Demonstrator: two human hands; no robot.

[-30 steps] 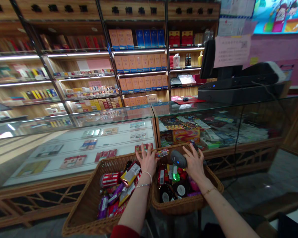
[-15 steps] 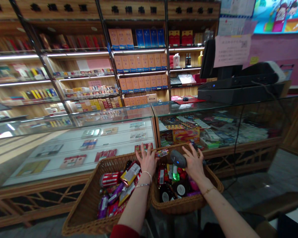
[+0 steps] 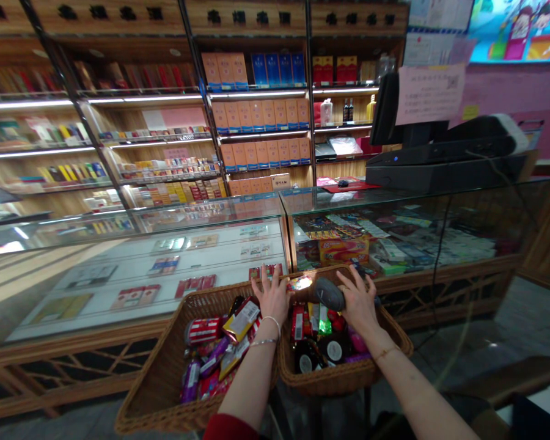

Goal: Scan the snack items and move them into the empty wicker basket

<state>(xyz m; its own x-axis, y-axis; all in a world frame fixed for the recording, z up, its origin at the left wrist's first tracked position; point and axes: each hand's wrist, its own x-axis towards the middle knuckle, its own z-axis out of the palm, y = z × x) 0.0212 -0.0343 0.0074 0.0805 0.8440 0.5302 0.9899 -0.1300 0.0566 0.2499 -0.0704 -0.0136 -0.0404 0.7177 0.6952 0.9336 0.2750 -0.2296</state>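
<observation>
My left hand [image 3: 274,300] is over the inner rims of two wicker baskets, its thumb and a finger closed on the end of a small shiny packet [image 3: 300,283]. In my right hand [image 3: 360,302] is a dark grey handheld scanner [image 3: 329,294], its head turned toward the packet, which is lit brightly. The left basket [image 3: 142,385] holds wrapped snacks, among them a yellow bar [image 3: 242,320] and a purple packet [image 3: 190,380]. Red, green and black packages, such as a round black one with a white label [image 3: 334,350], lie in the right basket [image 3: 330,384].
Behind the baskets stands a glass display counter [image 3: 238,211] with flat packs inside. A monitor [image 3: 387,110] and a dark box [image 3: 410,174] are on its right part. A cable [image 3: 441,238] hangs down the counter's front. Stocked shelves line the wall.
A bright light now falls on the small packet, and the scanner's blue light is no longer visible. Both hands have hardly moved.
</observation>
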